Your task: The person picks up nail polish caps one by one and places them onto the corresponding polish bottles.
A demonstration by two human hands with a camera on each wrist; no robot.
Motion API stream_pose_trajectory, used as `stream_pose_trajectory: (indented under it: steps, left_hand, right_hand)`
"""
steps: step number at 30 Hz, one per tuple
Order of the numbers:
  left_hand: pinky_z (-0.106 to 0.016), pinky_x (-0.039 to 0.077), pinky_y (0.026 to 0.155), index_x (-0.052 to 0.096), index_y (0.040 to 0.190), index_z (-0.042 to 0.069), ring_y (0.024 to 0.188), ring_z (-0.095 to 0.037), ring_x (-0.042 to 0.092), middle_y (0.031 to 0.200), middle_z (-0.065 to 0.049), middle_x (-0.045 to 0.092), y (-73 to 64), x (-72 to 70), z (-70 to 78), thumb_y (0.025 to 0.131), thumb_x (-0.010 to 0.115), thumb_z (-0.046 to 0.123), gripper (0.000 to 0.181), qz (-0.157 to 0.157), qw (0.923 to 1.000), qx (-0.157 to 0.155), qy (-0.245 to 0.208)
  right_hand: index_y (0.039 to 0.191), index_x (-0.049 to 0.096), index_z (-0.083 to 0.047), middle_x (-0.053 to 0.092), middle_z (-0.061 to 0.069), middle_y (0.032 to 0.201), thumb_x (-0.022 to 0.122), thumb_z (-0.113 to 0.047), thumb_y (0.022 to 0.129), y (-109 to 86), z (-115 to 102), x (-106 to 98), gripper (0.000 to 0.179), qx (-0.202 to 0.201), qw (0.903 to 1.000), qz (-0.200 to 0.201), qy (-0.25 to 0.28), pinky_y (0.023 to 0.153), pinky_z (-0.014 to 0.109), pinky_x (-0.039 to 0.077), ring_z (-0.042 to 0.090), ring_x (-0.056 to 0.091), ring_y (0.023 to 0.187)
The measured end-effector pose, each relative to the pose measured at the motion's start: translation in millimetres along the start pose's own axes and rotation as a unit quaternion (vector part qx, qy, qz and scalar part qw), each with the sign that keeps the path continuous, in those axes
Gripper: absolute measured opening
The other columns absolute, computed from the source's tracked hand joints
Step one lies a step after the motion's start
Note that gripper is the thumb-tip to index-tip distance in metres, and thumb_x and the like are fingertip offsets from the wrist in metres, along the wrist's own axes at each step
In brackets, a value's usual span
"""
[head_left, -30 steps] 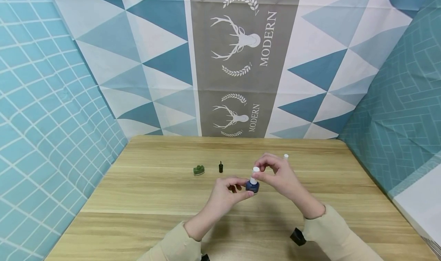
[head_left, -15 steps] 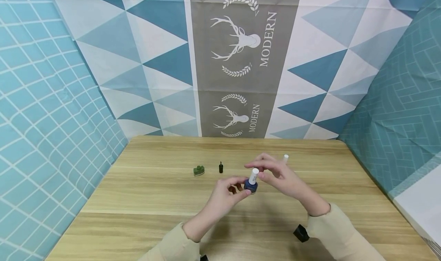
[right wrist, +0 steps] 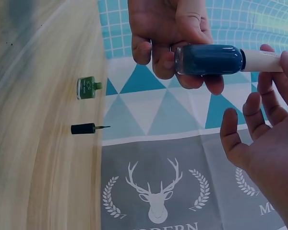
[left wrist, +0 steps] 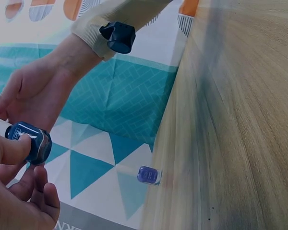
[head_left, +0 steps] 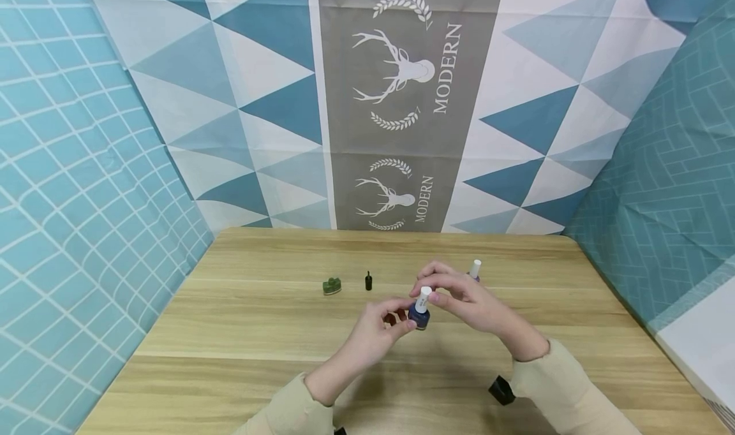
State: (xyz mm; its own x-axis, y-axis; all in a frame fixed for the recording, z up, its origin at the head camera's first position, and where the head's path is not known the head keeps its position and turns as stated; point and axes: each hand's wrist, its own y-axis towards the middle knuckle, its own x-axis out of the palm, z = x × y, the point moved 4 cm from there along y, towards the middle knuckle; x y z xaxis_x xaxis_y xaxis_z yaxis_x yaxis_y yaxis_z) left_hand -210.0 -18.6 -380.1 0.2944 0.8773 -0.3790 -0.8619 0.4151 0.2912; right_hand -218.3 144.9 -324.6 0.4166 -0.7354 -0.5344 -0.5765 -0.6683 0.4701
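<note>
My left hand [head_left: 370, 330] pinches a dark blue nail polish bottle [head_left: 418, 318] between thumb and fingers, raised above the table and slightly tilted. The bottle's white cap [head_left: 423, 300] is on its neck, and my right hand [head_left: 473, 301] has thumb and fingertips around it. Seen from the right wrist, the blue glass [right wrist: 211, 59] lies across the left fingers, with the long white cap [right wrist: 262, 61] reaching into the right fingertips. In the left wrist view the left thumb presses the label side of the bottle [left wrist: 37, 143].
On the wooden table [head_left: 258, 333] stands an uncapped green polish bottle [head_left: 332, 286]. Near it a black brush cap [head_left: 369, 282] stands brush up. A purple polish bottle [left wrist: 148, 175] with a white cap is behind my right hand. Patterned cloth [head_left: 396, 103] hangs around the table.
My right fingers came off the white cap and straightened half a second ago; now they are curled around it again. The left hand keeps its hold on the bottle, almost unmoved.
</note>
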Motion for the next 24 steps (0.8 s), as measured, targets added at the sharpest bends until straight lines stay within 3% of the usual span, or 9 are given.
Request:
stream_pose_trajectory:
  steps: [8,18,24]
  left_hand:
    - [-0.024,0.048,0.066,0.07,0.11,0.01,0.076,-0.007,0.056,0.09,-0.002,0.07,-0.8,0.0,0.3,0.082,0.072,0.01,0.028,0.013,0.9999,0.006,-0.005]
    - [-0.023,0.047,0.066,0.074,0.103,0.013,0.077,-0.009,0.055,0.091,0.002,0.072,-0.6,-0.6,-1.9,0.077,0.078,0.019,0.027,0.038,0.9992,-0.003,-0.015]
    - [-0.023,0.045,0.066,0.074,0.099,0.006,0.079,-0.022,0.055,0.087,-0.005,0.072,-6.2,-7.3,29.5,0.076,0.077,0.009,0.023,0.036,0.9985,-0.025,-0.032]
  right_hand:
    - [0.108,0.067,-0.005,0.058,0.005,0.106,0.051,0.007,0.092,0.0,2,-1,0.025,-0.02,0.999,0.031,-0.024,0.082,0.029,0.049,0.014,0.054,0.099]
    - [0.101,0.072,-0.01,0.061,-0.001,0.099,0.061,0.001,0.088,-2.4,5,-3,0.021,0.015,0.9951,0.08,-0.056,0.075,0.027,0.049,0.012,0.057,0.093]
    - [0.099,0.074,-0.007,0.061,-0.001,0.092,0.067,0.0,0.083,-3.1,4,-4,0.018,0.033,0.9929,0.103,-0.05,0.068,0.026,0.047,0.011,0.056,0.086]
